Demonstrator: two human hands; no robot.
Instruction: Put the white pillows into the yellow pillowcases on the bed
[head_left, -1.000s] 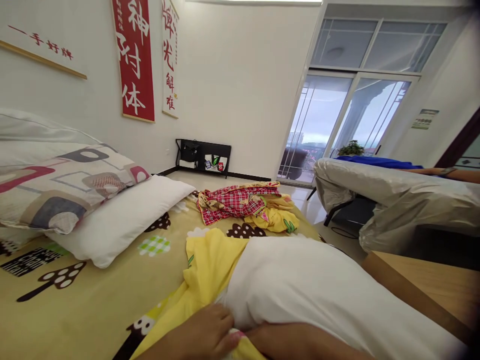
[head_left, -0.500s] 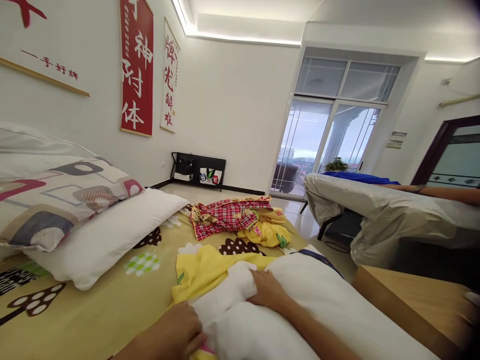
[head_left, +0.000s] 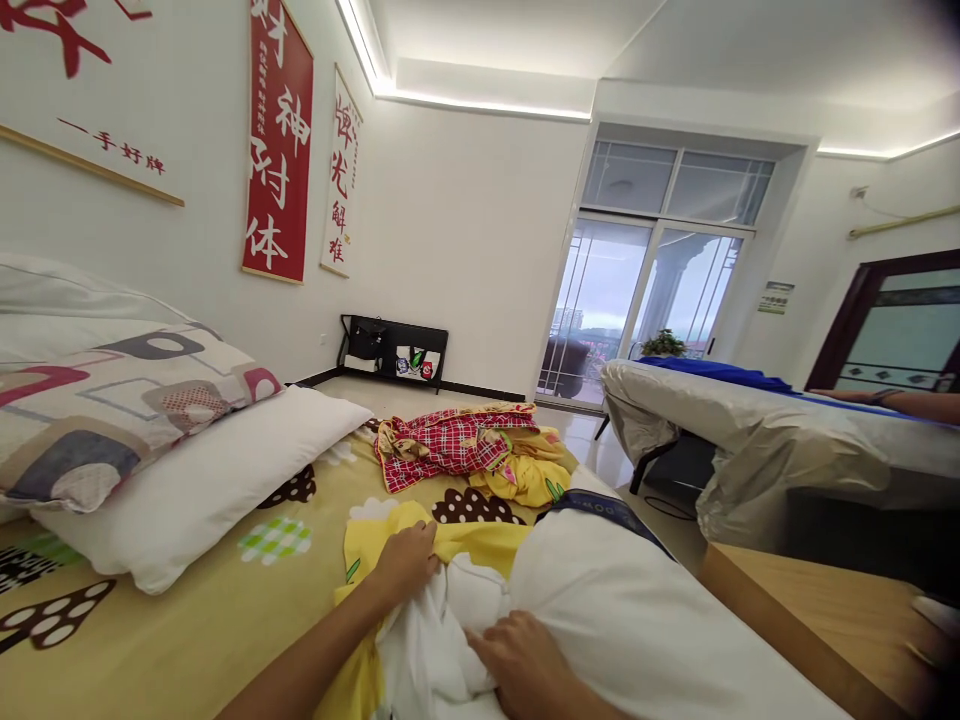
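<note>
My left hand (head_left: 409,560) is closed on the edge of a yellow pillowcase (head_left: 480,540) that lies spread on the bed in front of me. Just right of it, my right hand (head_left: 525,650) has its fingers curled into the bunched part of a white pillow (head_left: 622,600). The pillow is plump and has a navy band with lettering along its far edge. Part of it rests over the yellow cloth, and its near end runs out of view. How far the pillow lies inside the pillowcase I cannot tell.
Red plaid cloth (head_left: 457,440) and crumpled yellow cloth (head_left: 529,480) lie farther up the bed. A white pillow (head_left: 225,480) and a patterned pillow (head_left: 127,410) are on the left. At right stand a wooden box-like surface (head_left: 817,610) and a plastic-covered table (head_left: 712,400), with another person's arm (head_left: 885,398) over it.
My left hand has moved forward from the near side to the far edge of the yellow pillowcase. My right hand has drawn back toward me, still on the white pillow.
</note>
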